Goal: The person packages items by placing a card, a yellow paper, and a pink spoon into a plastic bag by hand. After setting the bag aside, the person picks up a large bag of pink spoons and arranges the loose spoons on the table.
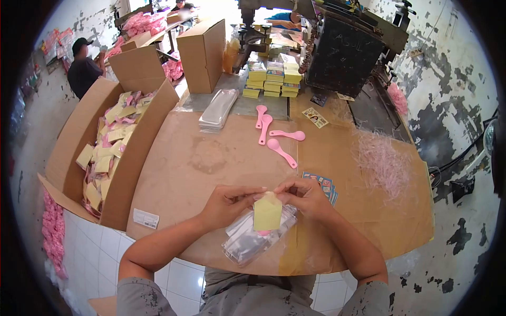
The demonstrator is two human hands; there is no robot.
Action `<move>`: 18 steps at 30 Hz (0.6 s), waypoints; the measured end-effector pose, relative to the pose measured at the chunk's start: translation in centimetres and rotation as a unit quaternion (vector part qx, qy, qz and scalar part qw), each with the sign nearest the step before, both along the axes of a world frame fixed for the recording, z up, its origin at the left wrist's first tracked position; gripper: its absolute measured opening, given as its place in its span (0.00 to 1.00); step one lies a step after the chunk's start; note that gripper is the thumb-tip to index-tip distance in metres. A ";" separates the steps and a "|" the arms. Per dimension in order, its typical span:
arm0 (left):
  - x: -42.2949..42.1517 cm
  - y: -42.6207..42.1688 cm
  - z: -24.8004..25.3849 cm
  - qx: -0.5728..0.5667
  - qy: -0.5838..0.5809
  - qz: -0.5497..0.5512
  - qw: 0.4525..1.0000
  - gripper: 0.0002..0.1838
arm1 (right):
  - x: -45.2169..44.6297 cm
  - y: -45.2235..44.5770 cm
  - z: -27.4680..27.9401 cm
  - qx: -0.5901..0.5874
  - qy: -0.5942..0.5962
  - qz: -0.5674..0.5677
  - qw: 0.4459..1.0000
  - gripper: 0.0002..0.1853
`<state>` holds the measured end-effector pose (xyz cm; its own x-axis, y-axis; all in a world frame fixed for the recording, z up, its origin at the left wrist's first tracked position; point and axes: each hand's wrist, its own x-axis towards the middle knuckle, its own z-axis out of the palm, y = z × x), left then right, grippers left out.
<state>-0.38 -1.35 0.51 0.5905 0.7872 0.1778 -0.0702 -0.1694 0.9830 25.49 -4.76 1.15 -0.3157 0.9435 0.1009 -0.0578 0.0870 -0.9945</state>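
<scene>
My left hand (230, 203) and my right hand (305, 197) pinch the top corners of a clear plastic bag near the table's front edge. A pale yellow card (268, 215) shows in it, with a bit of pink at its lower end. Under it lies a pile of clear plastic bags (245, 245). Just beyond my right hand are several blue printed cards (322, 184), partly hidden by it. Farther up the table lie several pink spoons, one (282, 152) of them nearest my hands.
At left stands an open carton (113, 197) full of packed bags. A stack of clear bags (217, 110), piles of yellow cards (274, 79) and a black machine (337, 52) are at the back. Pink plastic strips (382, 163) lie at right. Other people are in the background.
</scene>
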 end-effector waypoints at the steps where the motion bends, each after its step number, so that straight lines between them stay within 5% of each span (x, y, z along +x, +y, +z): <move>1: 0.0 0.0 0.1 0.001 -0.002 -0.005 1.000 0.14 | 0.1 0.0 -0.1 -0.003 0.000 -0.002 1.000 0.07; 13: -0.5 0.3 0.1 0.004 0.028 -0.070 0.997 0.14 | 0.9 -0.9 0.2 0.047 -0.068 -0.012 0.997 0.10; 18: -0.3 0.7 0.3 -0.157 -0.054 -0.070 0.984 0.15 | 1.2 -0.7 -0.4 0.037 -0.045 -0.009 0.998 0.10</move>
<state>-0.73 -0.68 0.84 0.6885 0.7252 0.0074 -0.1785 0.1595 0.9709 26.64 -5.49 0.70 -0.3094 0.9402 0.1426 0.0334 0.1606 -0.9864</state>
